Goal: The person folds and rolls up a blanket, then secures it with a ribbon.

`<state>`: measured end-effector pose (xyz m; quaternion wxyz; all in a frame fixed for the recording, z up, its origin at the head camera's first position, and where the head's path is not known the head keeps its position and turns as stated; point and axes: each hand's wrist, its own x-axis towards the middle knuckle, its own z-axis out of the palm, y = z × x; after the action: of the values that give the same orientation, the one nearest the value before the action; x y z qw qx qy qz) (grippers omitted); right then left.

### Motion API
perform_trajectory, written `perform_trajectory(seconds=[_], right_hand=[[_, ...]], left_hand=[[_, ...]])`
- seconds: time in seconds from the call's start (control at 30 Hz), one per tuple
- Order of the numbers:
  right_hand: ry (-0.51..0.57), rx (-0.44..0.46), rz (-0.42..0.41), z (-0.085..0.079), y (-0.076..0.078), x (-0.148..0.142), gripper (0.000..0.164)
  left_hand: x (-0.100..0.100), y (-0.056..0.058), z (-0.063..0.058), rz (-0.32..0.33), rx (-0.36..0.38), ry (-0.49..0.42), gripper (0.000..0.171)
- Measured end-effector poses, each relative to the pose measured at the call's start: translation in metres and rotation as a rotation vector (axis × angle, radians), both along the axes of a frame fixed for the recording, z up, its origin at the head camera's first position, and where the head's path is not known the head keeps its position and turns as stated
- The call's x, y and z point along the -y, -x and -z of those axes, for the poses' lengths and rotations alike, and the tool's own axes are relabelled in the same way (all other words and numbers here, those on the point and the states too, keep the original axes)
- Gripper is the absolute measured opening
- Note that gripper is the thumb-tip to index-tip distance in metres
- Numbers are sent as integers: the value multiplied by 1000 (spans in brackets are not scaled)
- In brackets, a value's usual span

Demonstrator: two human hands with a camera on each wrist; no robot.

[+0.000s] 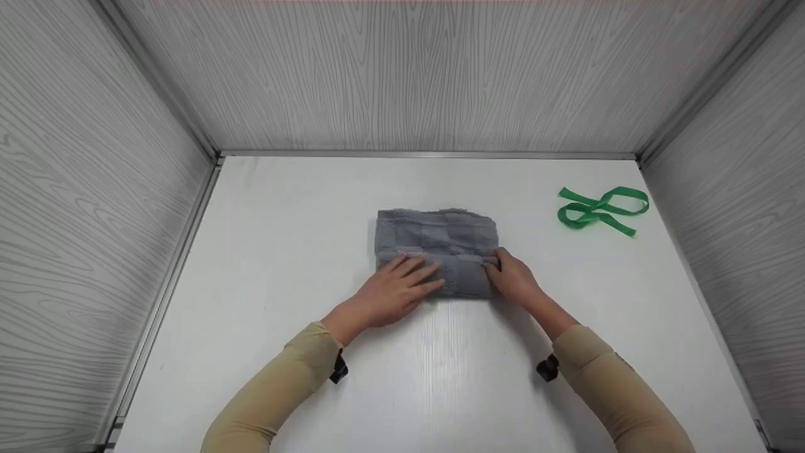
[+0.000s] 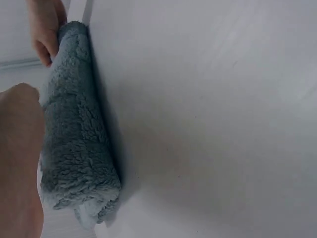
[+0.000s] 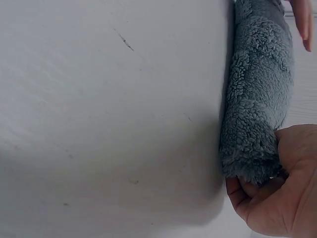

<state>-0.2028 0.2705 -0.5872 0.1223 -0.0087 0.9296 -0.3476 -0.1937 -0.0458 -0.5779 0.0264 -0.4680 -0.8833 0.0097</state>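
A grey-blue fluffy towel (image 1: 440, 231) lies folded on the white table, its near part doubled over into a thick fold. In the wrist views this fold (image 2: 79, 134) looks plush and rounded. On the towel's left near part rests my left hand (image 1: 399, 290), fingers spread and fairly straight. My right hand (image 1: 512, 277) pinches the towel's right edge at the fold. The right wrist view shows the thumb and curled fingers of that hand (image 3: 277, 193) at the towel's end, with some fingertips tucked out of sight.
A green ribbon (image 1: 597, 211) lies in loose loops at the table's far right. Grey wood-grain panels (image 1: 402, 82) enclose the white table (image 1: 283, 251) at the back and both sides.
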Motion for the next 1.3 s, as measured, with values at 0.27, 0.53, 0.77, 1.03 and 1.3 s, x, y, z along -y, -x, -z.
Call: perform_trajectory(seconds=[0.27, 0.53, 0.77, 1.03, 1.3], right_hand=[[103, 0, 39, -2, -3, -3, 44], [-78, -408, -52, -10, -12, 4, 40], [-385, -632, -492, -7, -27, 17, 50], [-481, -559, -567, 11, -28, 12, 61], [-478, -528, -526, 12, -15, 9, 71]], left_hand=[[-4, 1, 19, -103, 139, 98, 71], [-10, 7, 19, -124, 172, 96, 69], [-11, 8, 16, -137, 184, 124, 67], [-4, 9, 18, -122, 187, 72, 65], [4, 20, 19, -132, 156, -16, 73]])
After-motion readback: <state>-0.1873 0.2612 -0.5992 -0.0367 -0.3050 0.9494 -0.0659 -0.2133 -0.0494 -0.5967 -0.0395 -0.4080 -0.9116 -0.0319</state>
